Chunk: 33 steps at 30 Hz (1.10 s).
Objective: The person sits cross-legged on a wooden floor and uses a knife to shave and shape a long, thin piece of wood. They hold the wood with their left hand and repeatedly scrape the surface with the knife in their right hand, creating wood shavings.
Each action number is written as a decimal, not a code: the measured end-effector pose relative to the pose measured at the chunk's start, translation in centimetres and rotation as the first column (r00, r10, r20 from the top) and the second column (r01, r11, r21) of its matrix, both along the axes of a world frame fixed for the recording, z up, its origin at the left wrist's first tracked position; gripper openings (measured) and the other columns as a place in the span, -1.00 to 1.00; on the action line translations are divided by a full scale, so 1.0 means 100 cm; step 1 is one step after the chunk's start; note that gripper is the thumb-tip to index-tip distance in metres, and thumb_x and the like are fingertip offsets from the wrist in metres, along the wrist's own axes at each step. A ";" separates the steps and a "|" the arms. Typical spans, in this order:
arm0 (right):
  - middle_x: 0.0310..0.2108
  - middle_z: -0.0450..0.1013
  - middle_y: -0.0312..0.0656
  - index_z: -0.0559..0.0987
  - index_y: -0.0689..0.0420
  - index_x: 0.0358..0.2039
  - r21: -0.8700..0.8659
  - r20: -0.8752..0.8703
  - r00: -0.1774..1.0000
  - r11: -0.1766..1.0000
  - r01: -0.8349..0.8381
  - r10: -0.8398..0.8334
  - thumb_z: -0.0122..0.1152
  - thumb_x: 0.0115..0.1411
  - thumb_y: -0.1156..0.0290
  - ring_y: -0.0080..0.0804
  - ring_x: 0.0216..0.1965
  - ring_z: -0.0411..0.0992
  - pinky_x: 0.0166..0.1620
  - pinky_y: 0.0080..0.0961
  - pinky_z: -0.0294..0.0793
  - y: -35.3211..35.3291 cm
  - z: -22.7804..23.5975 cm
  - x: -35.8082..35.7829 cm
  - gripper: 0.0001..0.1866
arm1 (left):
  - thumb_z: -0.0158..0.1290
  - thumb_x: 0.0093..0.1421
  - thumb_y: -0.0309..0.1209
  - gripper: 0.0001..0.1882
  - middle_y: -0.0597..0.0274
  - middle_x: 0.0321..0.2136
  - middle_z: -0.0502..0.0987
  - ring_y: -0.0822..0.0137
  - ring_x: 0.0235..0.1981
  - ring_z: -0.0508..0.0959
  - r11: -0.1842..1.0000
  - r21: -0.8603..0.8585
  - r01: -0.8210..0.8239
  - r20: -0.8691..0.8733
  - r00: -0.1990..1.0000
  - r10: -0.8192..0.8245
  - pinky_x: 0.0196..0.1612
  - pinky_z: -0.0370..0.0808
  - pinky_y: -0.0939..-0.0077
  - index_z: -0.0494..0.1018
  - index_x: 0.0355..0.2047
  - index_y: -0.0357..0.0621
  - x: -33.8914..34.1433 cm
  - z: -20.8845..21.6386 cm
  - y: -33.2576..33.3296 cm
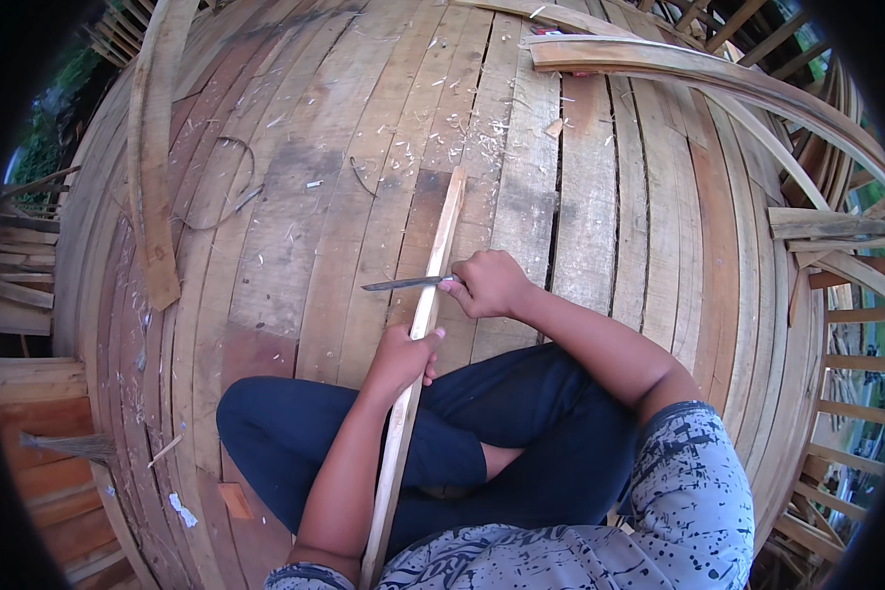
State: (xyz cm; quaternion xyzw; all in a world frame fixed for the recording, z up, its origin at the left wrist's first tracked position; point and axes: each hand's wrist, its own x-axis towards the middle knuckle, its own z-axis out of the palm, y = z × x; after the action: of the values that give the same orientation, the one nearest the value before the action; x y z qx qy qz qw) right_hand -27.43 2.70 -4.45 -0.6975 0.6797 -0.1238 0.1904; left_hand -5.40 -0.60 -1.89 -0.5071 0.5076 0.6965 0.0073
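A long, narrow wooden strip (pixel 445 231) slants from my lap up and away over the plank floor. My left hand (pixel 404 357) is wrapped round it near its middle. Just beyond, my right hand (pixel 492 284) is closed on the handle of a knife (pixel 395 284). The dark blade lies across the strip and points left; its handle is mostly hidden in my fist. My crossed legs in dark trousers (pixel 295 418) are under the strip's near part.
Wood shavings (pixel 492 138) litter the floor ahead. A long board (pixel 152 187) lies at the left, and curved timber (pixel 698 67) at the far right. Beside the left opening is a broom head (pixel 69 447). A thin cord (pixel 251 162) curls on the planks. Slatted railings (pixel 851 408) stand right.
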 end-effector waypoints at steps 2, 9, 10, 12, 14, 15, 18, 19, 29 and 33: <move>-0.67 0.46 0.03 0.64 0.12 -0.48 -0.081 0.003 0.999 0.996 -0.031 0.032 0.08 0.32 -0.04 0.13 -0.54 0.50 -0.42 0.01 0.46 -0.007 -0.008 -0.006 -0.51 | 0.13 0.29 -0.39 -0.81 0.22 -0.60 0.45 0.39 -0.69 0.47 0.994 0.106 -0.021 -0.086 0.996 0.030 -0.66 0.41 0.42 0.41 -0.31 -0.27 -0.002 0.000 -0.004; -0.64 0.49 0.05 0.63 0.15 -0.53 -0.137 -0.059 0.998 0.990 -0.032 0.024 0.12 0.25 -0.08 0.10 -0.53 0.53 -0.41 -0.03 0.48 -0.017 -0.015 -0.008 -0.48 | 0.08 0.22 -0.47 -0.88 0.23 -0.61 0.41 0.36 -0.71 0.42 0.983 0.180 -0.042 -0.135 0.989 0.067 -0.66 0.38 0.40 0.38 -0.32 -0.25 0.000 -0.003 -0.006; -0.64 0.49 0.05 0.63 0.14 -0.53 -0.145 -0.066 0.998 0.989 -0.005 -0.005 0.12 0.25 -0.09 0.10 -0.53 0.53 -0.41 -0.03 0.48 -0.018 -0.016 -0.010 -0.48 | 0.08 0.22 -0.47 -0.88 0.22 -0.61 0.41 0.36 -0.71 0.42 0.983 0.181 -0.036 -0.148 0.987 0.063 -0.66 0.38 0.40 0.38 -0.31 -0.25 -0.001 -0.004 -0.007; -0.64 0.49 0.05 0.64 0.13 -0.52 -0.163 -0.079 0.995 0.985 0.047 -0.061 0.12 0.24 -0.09 0.09 -0.53 0.53 -0.41 -0.03 0.48 -0.019 -0.017 -0.013 -0.48 | 0.07 0.21 -0.48 -0.87 0.22 -0.61 0.41 0.35 -0.71 0.42 0.982 0.188 -0.034 -0.163 0.984 0.066 -0.66 0.38 0.40 0.38 -0.30 -0.26 -0.003 -0.006 -0.007; -0.64 0.49 0.05 0.65 0.12 -0.52 -0.167 -0.079 0.994 0.984 0.063 -0.077 0.13 0.24 -0.09 0.10 -0.54 0.53 -0.40 -0.03 0.50 -0.019 -0.012 -0.010 -0.49 | 0.07 0.20 -0.48 -0.86 0.21 -0.62 0.41 0.34 -0.71 0.42 0.980 0.192 -0.054 -0.177 0.980 0.089 -0.65 0.38 0.39 0.38 -0.29 -0.27 -0.004 -0.009 -0.009; -0.65 0.50 0.05 0.66 0.12 -0.51 -0.170 -0.079 0.993 0.983 0.070 -0.084 0.13 0.24 -0.08 0.10 -0.54 0.53 -0.40 -0.03 0.50 -0.018 -0.009 -0.007 -0.50 | 0.07 0.20 -0.48 -0.86 0.20 -0.62 0.41 0.34 -0.71 0.43 0.984 0.171 -0.041 -0.182 0.981 0.073 -0.65 0.39 0.38 0.37 -0.29 -0.28 -0.004 -0.010 -0.011; -0.65 0.50 0.05 0.66 0.12 -0.52 -0.126 -0.115 0.979 0.980 0.154 -0.168 0.15 0.24 -0.07 0.12 -0.54 0.54 -0.39 -0.03 0.53 -0.015 -0.001 0.009 -0.51 | 0.07 0.18 -0.49 -0.86 0.18 -0.63 0.42 0.32 -0.71 0.44 0.990 0.139 -0.027 -0.181 0.982 0.052 -0.65 0.39 0.35 0.38 -0.34 -0.31 0.002 -0.012 -0.010; -0.65 0.50 0.05 0.66 0.12 -0.53 -0.124 -0.119 0.983 0.984 0.126 -0.141 0.15 0.24 -0.06 0.11 -0.54 0.54 -0.39 -0.03 0.53 -0.009 0.002 0.013 -0.52 | 0.06 0.17 -0.49 -0.87 0.18 -0.63 0.42 0.31 -0.72 0.45 0.990 0.136 -0.026 -0.180 0.982 0.051 -0.66 0.40 0.34 0.39 -0.39 -0.33 0.001 -0.011 -0.009; -0.67 0.49 0.03 0.64 0.12 -0.56 -0.131 -0.156 0.987 0.989 -0.071 0.051 0.15 0.24 -0.02 0.10 -0.54 0.54 -0.40 -0.03 0.53 0.007 0.001 0.017 -0.53 | 0.06 0.17 -0.49 -0.78 0.10 -0.60 0.46 0.24 -0.69 0.51 0.998 0.035 -0.061 -0.114 0.991 0.065 -0.64 0.51 0.27 0.38 -0.24 -0.40 0.003 -0.008 -0.001; -0.61 0.53 0.07 0.66 0.15 -0.49 -0.106 -0.164 0.957 0.969 0.224 -0.239 0.07 0.31 -0.01 0.10 -0.49 0.57 -0.34 0.00 0.55 -0.008 0.003 0.005 -0.51 | 0.06 0.17 -0.48 -0.76 0.09 -0.59 0.47 0.23 -0.68 0.53 0.999 0.025 -0.048 -0.096 0.994 0.051 -0.63 0.54 0.27 0.39 -0.21 -0.42 0.001 -0.007 -0.001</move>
State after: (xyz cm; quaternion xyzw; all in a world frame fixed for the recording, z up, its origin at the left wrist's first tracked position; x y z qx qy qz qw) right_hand -26.98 1.94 -4.18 -0.6286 0.7650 -0.1125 0.0837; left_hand -5.27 -0.73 -2.61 -0.4850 0.4866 0.7261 -0.0288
